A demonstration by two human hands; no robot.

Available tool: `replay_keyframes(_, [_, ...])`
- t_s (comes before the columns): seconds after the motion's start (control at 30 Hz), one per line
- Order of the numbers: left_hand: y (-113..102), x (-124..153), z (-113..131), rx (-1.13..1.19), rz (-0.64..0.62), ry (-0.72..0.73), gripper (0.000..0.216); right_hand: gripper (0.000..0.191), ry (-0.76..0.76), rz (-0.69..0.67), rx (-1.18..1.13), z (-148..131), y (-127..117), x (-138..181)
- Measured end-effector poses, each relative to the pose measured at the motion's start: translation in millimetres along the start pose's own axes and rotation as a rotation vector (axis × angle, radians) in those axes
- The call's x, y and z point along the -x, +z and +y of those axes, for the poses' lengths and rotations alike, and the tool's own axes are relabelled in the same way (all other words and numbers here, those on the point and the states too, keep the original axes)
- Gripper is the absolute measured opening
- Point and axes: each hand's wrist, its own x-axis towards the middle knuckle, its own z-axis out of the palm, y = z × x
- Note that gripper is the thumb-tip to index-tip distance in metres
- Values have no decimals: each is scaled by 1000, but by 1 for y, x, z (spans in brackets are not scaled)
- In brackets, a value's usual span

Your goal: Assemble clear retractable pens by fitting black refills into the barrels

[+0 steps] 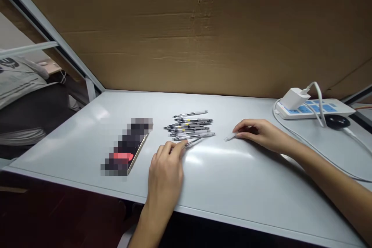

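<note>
Several slim pens [192, 124] with clear barrels and grey or white ends lie in a loose pile on the pale table, most of them side by side. Just in front of the pile, my left hand [166, 170] is closed with its fingertips on a dark, thin pen [193, 142]. That pen's near end is hidden by my fingers. To the right of the pile, my right hand [260, 135] pinches a small whitish, partly clear piece [230, 137] between thumb and fingers, low over the tabletop. Its exact kind is too small to tell.
A phone-like dark object [128, 149], blurred out, lies left of the pens. At the right stand a white power strip [316, 108] with a charger [293, 99], a black disc [337, 121] and a white cable [308, 145]. Cardboard [186, 38] walls the table's back.
</note>
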Motion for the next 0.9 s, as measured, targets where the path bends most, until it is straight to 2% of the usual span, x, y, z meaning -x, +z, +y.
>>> replay_keyframes(0.2, [3, 0, 1, 9, -50, 149, 38, 27, -204, 41, 230, 0, 2, 2])
replay_keyframes(0.33, [1, -1, 2, 7, -65, 173, 37, 28, -336, 66, 247, -12, 18, 5])
replay_keyframes(0.43, [0, 0, 4, 50, -72, 220, 40, 29, -388, 45, 274, -23, 37, 7])
replay_keyframes(0.53, [0, 1, 5, 78, -84, 254, 41, 25, -374, 5, 203, -25, 46, 7])
replay_keyframes(0.63, [1, 1, 3, 73, -60, 206, 39, 25, -329, 4, 194, -20, 37, 6])
replay_keyframes(0.8, [0, -2, 1, 7, 27, 36, 27, 26, -232, 42, 416, -3, 3, 6])
replay_keyframes(0.9, [0, -2, 2, 32, 24, 65, 26, 27, -213, 25, 407, 0, -1, 4])
